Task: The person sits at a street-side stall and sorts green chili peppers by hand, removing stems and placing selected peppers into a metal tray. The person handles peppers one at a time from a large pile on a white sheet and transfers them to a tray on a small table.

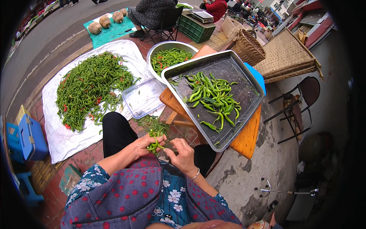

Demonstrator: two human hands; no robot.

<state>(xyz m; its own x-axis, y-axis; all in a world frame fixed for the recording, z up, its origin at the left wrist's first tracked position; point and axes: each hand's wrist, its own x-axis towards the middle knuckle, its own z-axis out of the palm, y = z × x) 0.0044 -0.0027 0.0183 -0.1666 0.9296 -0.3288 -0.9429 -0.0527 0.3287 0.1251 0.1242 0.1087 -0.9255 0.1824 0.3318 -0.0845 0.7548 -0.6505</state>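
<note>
My left hand (145,144) is closed around several green chili peppers (154,144) above my lap. Just to its right, the thumb and fingers of my right hand (180,154) touch the end of one pepper in that bunch; a bangle circles the wrist. Green peppers (213,96) lie heaped in a metal tray (184,107) on a wooden bench (248,140). A big pile of thin green chilies with some red ones (91,86) covers much of a white cloth (61,146). More chilies fill a round metal basin (153,51) behind the tray.
A shallow clear plastic box (143,97) sits between cloth and bench, with plant scraps (151,123) on the paving nearby. A blue cooler box (33,138) stands at left. Woven baskets (248,47), a green crate (196,28) and a folding chair (304,97) are beyond; a person (148,13) sits ahead.
</note>
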